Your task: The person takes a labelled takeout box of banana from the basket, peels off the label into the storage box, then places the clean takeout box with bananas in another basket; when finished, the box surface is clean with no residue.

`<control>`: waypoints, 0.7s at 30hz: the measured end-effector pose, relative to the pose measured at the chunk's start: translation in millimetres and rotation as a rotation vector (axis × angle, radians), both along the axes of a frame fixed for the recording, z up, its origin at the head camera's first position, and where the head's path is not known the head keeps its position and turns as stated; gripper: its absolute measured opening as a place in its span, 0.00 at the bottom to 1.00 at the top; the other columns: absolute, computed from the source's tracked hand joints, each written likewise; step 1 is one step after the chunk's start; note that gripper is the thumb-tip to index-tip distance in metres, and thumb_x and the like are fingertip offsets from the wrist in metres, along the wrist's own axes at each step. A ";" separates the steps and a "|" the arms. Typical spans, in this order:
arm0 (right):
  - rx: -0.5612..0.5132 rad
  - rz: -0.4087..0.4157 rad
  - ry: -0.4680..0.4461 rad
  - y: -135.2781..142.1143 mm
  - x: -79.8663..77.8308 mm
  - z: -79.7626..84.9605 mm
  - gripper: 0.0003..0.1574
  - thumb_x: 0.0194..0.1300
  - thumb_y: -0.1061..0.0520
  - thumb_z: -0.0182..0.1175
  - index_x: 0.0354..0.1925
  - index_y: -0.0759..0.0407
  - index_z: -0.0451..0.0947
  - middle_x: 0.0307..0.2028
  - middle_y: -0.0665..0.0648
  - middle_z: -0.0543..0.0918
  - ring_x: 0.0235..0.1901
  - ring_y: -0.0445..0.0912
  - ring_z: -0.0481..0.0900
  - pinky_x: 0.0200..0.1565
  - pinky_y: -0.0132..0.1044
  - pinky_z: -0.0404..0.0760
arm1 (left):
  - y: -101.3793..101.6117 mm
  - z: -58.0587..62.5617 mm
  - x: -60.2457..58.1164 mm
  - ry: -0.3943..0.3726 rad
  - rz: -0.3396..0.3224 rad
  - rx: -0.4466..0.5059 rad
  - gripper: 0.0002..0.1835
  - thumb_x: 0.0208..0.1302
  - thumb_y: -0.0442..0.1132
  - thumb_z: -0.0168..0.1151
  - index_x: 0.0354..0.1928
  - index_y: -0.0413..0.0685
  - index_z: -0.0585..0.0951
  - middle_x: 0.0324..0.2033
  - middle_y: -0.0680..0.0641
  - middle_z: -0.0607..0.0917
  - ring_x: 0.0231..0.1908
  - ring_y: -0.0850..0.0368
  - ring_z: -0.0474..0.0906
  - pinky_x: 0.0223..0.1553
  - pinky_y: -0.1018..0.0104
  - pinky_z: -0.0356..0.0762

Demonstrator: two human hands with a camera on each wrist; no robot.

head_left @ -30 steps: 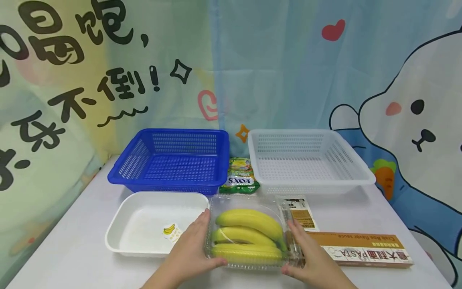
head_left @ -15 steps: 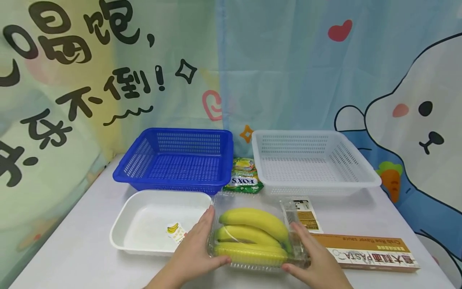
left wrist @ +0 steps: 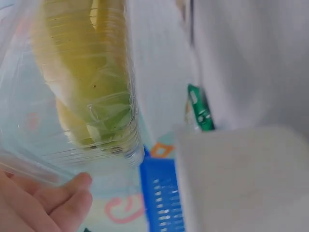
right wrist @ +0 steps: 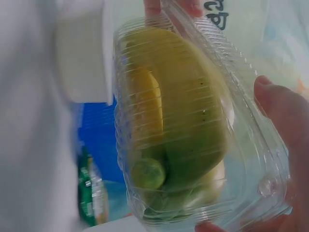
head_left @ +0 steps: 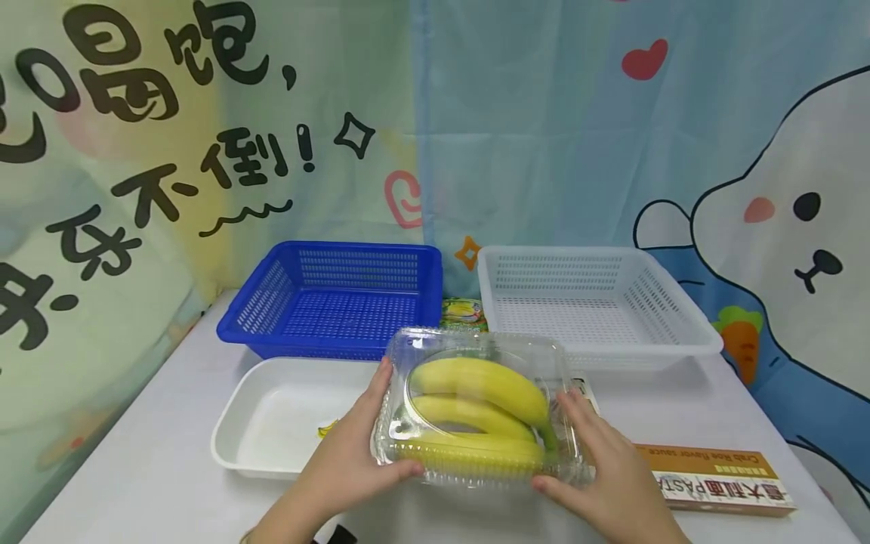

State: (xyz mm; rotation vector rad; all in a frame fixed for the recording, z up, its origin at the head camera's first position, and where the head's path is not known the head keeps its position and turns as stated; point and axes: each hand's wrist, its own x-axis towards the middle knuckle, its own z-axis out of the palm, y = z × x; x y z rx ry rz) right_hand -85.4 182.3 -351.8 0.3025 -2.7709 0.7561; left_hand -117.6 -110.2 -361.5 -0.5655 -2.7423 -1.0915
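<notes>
A clear plastic clamshell box [head_left: 435, 340] of bananas [head_left: 482, 381] is up off the table, its far edge raised. My left hand [head_left: 353, 453] grips its left side, thumb along the front edge and fingers at the side. On the opposite side my right hand [head_left: 608, 468] holds it the same way. In the right wrist view the ribbed wall shows close up, with greenish banana ends [right wrist: 188, 159] inside. The left wrist view shows the left fingers [left wrist: 72, 198] against the box's edge. The box partly hides a white shallow tray [head_left: 234, 453] at left.
Behind stand a blue basket [head_left: 254, 340] and a white basket [head_left: 598, 350]. Between them a green packet [head_left: 464, 311] is mostly covered by the box. A pasta box [head_left: 720, 483] lies at the right. Past the baskets hangs a printed curtain [head_left: 530, 151].
Both hands have raised the banana box from the table and tilted its far edge up. It now covers more of the green packet and the brown-and-white sachet. The head view has shifted slightly.
</notes>
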 end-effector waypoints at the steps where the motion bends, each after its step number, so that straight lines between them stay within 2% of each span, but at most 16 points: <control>1: 0.000 0.004 0.018 -0.9 -1.1 3.4 0.60 0.41 0.34 0.68 0.67 0.51 0.57 0.64 0.66 0.63 0.56 0.65 0.69 0.45 0.65 0.71 | -1.2 3.6 -1.0 -0.008 0.003 0.010 0.62 0.38 0.64 0.68 0.71 0.60 0.42 0.70 0.55 0.49 0.66 0.50 0.56 0.60 0.48 0.63; 6: -0.008 0.037 0.095 -9.5 -11.8 17.1 0.59 0.41 0.35 0.69 0.67 0.49 0.57 0.65 0.64 0.63 0.57 0.64 0.68 0.47 0.65 0.70 | -11.0 19.2 -8.3 0.003 0.001 0.046 0.62 0.39 0.62 0.69 0.71 0.61 0.41 0.70 0.54 0.48 0.67 0.49 0.53 0.61 0.45 0.61; 10: -0.022 0.057 0.117 -19.9 -23.4 25.6 0.58 0.41 0.35 0.69 0.67 0.50 0.57 0.65 0.62 0.62 0.59 0.63 0.67 0.47 0.65 0.70 | -21.9 26.0 -17.5 0.023 -0.010 0.066 0.62 0.41 0.59 0.70 0.71 0.60 0.38 0.71 0.51 0.47 0.68 0.46 0.50 0.62 0.42 0.57; 13: -0.048 0.076 0.099 -28.7 -34.6 30.5 0.58 0.42 0.36 0.69 0.67 0.49 0.57 0.66 0.61 0.61 0.61 0.62 0.65 0.49 0.65 0.69 | -31.0 28.6 -25.8 0.034 -0.012 0.102 0.63 0.43 0.54 0.71 0.71 0.58 0.34 0.71 0.50 0.45 0.69 0.46 0.48 0.63 0.41 0.53; 16: -0.078 0.100 0.034 -38.6 -47.4 35.1 0.58 0.44 0.35 0.67 0.69 0.47 0.53 0.69 0.59 0.56 0.64 0.61 0.60 0.51 0.65 0.67 | -40.6 30.7 -34.3 0.047 -0.004 0.132 0.64 0.44 0.50 0.71 0.70 0.55 0.32 0.71 0.50 0.42 0.69 0.45 0.44 0.63 0.39 0.50; 21: -0.135 0.155 -0.064 -55.5 -69.3 43.6 0.60 0.47 0.37 0.66 0.70 0.45 0.45 0.71 0.56 0.47 0.68 0.59 0.51 0.55 0.66 0.62 | -54.8 36.7 -47.6 0.057 0.038 0.125 0.62 0.43 0.49 0.72 0.71 0.57 0.35 0.71 0.47 0.43 0.69 0.41 0.42 0.61 0.34 0.51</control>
